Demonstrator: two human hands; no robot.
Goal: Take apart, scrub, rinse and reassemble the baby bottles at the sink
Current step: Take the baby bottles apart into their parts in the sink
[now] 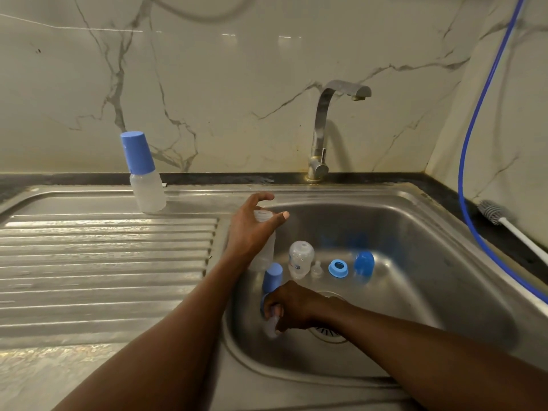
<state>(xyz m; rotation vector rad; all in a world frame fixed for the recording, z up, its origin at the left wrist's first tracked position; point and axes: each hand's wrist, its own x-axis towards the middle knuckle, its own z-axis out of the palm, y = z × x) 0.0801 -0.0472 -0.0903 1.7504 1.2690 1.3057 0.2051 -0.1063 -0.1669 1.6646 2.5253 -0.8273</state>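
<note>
Left hand (255, 226): fingers curl loosely round the uncapped bottle body (264, 247) at the left wall of the sink (415, 232), probably so drips fall inside. Right hand (293, 310): fingers grip the capped bottle (272, 280) low in the basin, probably for unscrewing. The small bottle (301, 259) carries a blue mark, unreadable.

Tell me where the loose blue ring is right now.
In the head view, the blue ring lies flat on the sink floor, between the clear teat on its left and the blue cap on its right.
</note>
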